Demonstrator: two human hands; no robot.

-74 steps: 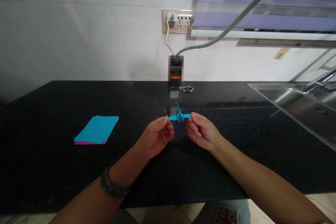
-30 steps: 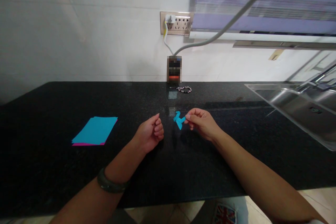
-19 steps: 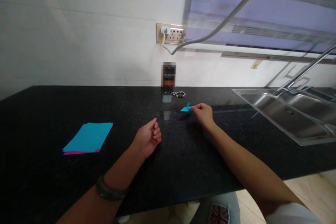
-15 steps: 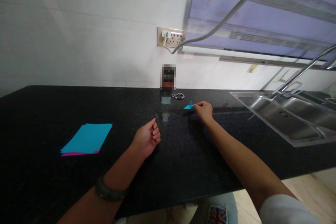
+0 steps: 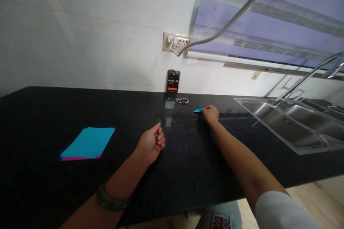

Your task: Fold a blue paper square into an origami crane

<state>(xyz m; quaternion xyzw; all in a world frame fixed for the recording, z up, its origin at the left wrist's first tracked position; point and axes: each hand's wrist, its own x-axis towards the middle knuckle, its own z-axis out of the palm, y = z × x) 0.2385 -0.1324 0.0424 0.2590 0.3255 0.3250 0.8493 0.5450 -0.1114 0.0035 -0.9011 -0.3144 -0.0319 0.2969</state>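
Note:
Between the thumb and fingers of my right hand (image 5: pixel 211 113) is a small blue folded-paper crane (image 5: pixel 198 110), pinched at its right end. The crane is low over the dark countertop (image 5: pixel 182 171); whether it touches the surface I cannot tell. My left hand (image 5: pixel 151 143) rests on the counter with its fingers curled in and the thumb along the top, and nothing shows in it. To its left lies a stack of square paper sheets (image 5: pixel 90 142), blue on top with pink edges beneath.
A phone (image 5: pixel 173 81) showing a timer leans against the wall, with a beaded strap (image 5: pixel 182 101) in front. On the right is a steel sink (image 5: pixel 292 128) with a faucet (image 5: pixel 306 78). A cable (image 5: pixel 228 25) runs from the wall socket (image 5: pixel 178 43) across the blind.
My right hand has moved slightly to the right with the crane. My left hand stays almost where it was. The phone screen, blurred before, is now readable.

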